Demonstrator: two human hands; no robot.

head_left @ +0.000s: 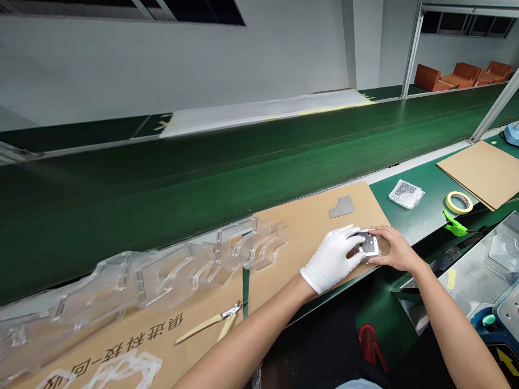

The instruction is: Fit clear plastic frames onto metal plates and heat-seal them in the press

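A factory assembly line: a long green belt conveyor [162,200] runs just beyond a worker's white-gloved left hand [332,259] and bare right hand [395,248], which rest on a cardboard sheet [308,237] atop a green-surfaced workbench [421,210]. Clear moulded plastic trays [133,281] lie to the left of the hands and a roll of masking tape [459,202] to the right, while aluminium framing [411,54] rises well beyond them against a plain white wall [162,65].
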